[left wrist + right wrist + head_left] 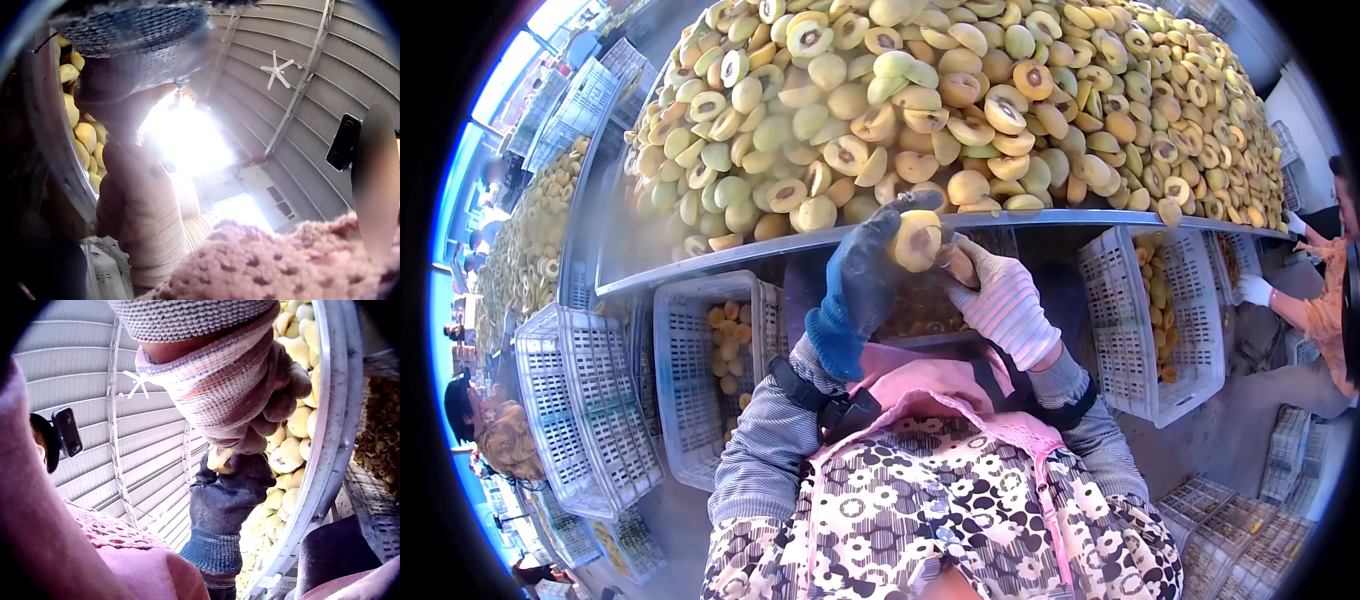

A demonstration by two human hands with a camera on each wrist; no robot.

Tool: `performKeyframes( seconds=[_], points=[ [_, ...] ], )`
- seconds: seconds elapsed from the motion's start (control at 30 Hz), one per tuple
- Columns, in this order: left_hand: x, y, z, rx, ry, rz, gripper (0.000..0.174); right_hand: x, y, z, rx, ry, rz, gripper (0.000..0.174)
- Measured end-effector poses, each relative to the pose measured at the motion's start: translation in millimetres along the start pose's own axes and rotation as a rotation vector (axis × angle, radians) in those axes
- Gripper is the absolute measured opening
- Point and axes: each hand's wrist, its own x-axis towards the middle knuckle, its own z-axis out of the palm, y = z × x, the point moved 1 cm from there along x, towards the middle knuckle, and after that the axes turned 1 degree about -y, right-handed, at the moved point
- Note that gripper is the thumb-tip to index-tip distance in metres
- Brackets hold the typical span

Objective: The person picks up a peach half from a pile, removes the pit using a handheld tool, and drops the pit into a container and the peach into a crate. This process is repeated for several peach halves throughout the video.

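In the head view, my left hand [855, 275], in a blue knit glove with a dark coated palm, holds a yellow peach half [918, 241], its brown centre facing up. My right hand [1006, 303], in a white and pink striped glove with stained fingertips, is curled close against the fruit's right side. Its fingers grip a small dark tool [945, 257], mostly hidden by the fist. The right wrist view shows the peach half [220, 460] between the two gloves. Just beyond my hands, a heap of peach halves [920, 110] covers the metal-edged table.
The table's metal rim [820, 240] runs just past my hands. White plastic crates with fruit stand at left [675, 400] and right [1115, 340]. More crates [580, 410] are stacked farther left. Another person's gloved hand [1255, 290] shows at the right edge.
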Motion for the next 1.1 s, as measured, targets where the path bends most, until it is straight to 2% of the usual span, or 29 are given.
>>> performKeyframes(
  seconds=[0.07,0.2,0.27,0.3,0.37,0.4,0.43,0.5,0.53,0.57,0.63,0.67,0.7,0.77,0.8,0.83,0.9,0.93,0.97,1.03,1.07,1.1],
  points=[
    [-1,-5,1,-0.289,-0.066,-0.062,0.041,1,-3,0,-0.016,-0.031,0.028,0.047],
    [-6,-9,7,-0.27,-0.044,-0.051,0.045,1,0,3,-0.015,-0.063,0.041,0.03],
    [-10,-3,13,0.388,0.011,0.129,0.045,5,4,9,-0.022,-0.09,0.06,0.024],
    [-12,-7,11,0.38,-0.015,0.121,0.045,7,7,15,-0.026,-0.128,-0.007,0.022],
    [-10,-17,10,0.914,0.097,0.529,0.042,5,10,17,-0.148,-0.152,-0.145,0.018],
    [-8,-21,11,0.406,0.12,0.337,0.041,5,4,16,-0.059,-0.231,0.005,0.021],
    [-6,-23,10,-0.08,0.14,0.105,0.04,3,3,22,0.038,-0.19,0.075,0.025],
    [-4,-26,5,-0.223,0.193,-0.007,0.042,-1,-9,14,-0.02,-0.291,0.086,0.025],
    [0,-28,4,-0.224,0.293,-0.048,0.044,0,-11,13,-0.019,-0.327,0.112,0.025],
    [-2,-26,1,-0.274,0.206,-0.025,0.043,-3,-15,17,0.08,-0.308,0.179,0.029],
    [2,-19,-1,-0.222,0.167,-0.016,0.042,-11,-18,18,0.479,-0.457,0.173,0.031],
    [0,-17,10,-0.12,0.24,0.052,0.048,-13,-16,20,0.616,-0.504,0.265,0.027],
    [2,-17,12,-0.123,0.228,0.046,0.048,-10,-14,18,0.615,-0.493,0.272,0.027],
    [6,-14,12,0.085,0.22,0.03,0.041,0,-11,9,0.03,-0.395,0.134,0.02],
    [4,-11,16,0.196,0.177,0.018,0.042,5,-6,9,-0.066,-0.432,0.126,0.013],
    [5,-8,15,0.194,0.173,0.018,0.042,6,6,27,-0.068,-0.428,0.128,0.013],
    [4,-2,11,0.272,-0.103,-0.017,0.043,-2,28,76,0.874,-0.544,0.154,0.022],
    [1,5,22,0.313,-0.173,0.024,0.047,-12,21,72,0.853,-0.512,0.029,0.024],
    [3,-2,26,0.314,-0.168,0.023,0.047,-19,0,42,0.943,-0.517,-0.006,0.027],
    [4,-18,28,-0.32,-0.507,0.126,0.051,-18,-8,43,1.08,-0.456,-0.209,0.028],
    [-2,-15,22,-0.176,-0.168,-0.081,0.051,-15,-2,47,0.963,-0.578,-0.03,0.028],
    [3,-15,6,-0.329,-0.317,-0.072,0.047,-11,5,47,0.831,-0.734,0.122,0.028]
  ],
)
